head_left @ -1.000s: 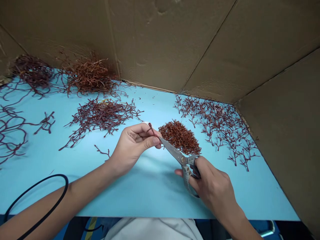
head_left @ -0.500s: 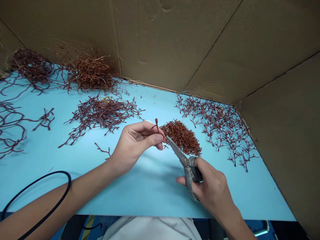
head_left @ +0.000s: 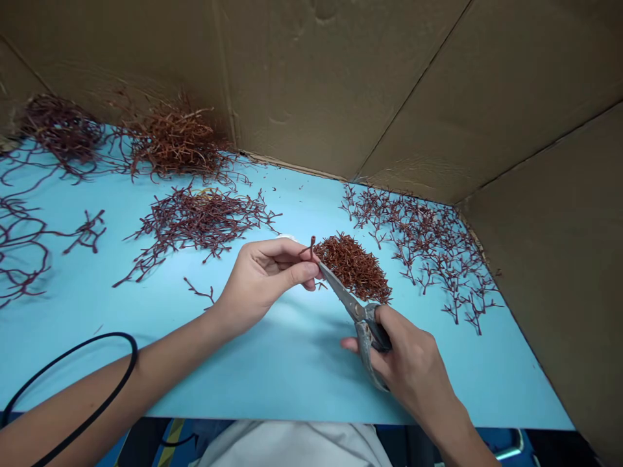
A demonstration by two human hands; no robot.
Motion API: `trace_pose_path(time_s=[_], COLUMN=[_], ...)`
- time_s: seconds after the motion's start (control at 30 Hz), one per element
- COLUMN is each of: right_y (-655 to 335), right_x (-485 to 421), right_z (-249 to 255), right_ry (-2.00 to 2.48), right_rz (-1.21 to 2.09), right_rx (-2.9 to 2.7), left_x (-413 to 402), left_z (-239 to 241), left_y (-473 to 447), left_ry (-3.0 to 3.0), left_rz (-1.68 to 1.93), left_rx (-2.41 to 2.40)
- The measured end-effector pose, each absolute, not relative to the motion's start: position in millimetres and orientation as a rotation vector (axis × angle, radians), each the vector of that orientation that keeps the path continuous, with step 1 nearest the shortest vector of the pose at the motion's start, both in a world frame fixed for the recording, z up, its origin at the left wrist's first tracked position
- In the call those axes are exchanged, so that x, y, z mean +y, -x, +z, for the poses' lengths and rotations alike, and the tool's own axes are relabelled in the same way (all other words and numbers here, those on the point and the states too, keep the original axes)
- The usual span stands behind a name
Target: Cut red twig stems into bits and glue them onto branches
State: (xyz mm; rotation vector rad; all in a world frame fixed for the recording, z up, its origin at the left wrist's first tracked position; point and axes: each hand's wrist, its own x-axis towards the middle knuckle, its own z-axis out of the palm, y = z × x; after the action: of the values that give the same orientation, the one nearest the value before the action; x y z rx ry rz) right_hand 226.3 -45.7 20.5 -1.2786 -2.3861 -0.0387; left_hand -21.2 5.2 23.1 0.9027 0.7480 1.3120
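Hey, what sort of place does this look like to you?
Probably a makeshift bench for trimming or sorting by hand: a blue tabletop walled in by cardboard sheets, with heaps of branching reddish-brown sprigs and a worn pair of scissors in use.

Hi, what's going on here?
A person is working with both hands at a blue table. Their left hand pinches a reddish-brown sprig, and their right hand holds metal scissors, blades pointing toward it. Beside them lies a heap of short reddish-brown pieces.
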Motion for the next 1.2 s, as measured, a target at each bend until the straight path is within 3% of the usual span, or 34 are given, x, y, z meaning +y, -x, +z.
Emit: trace_pose_path(time_s=[0.37, 1.2], right_y=[-227.4, -220.0], right_x=[-44.3, -52.3], right_z=[18.6, 12.6], right_ry=[1.315, 1.349], right_rz=[0.335, 0.307], right_rx=[-2.158, -2.274], left_x=[3.7, 5.8], left_z=[21.1, 19.6], left_y=[22.2, 20.8], left_ry=[-0.854, -0.841], left_rz=[1.276, 1.301], left_rx=[0.808, 0.717])
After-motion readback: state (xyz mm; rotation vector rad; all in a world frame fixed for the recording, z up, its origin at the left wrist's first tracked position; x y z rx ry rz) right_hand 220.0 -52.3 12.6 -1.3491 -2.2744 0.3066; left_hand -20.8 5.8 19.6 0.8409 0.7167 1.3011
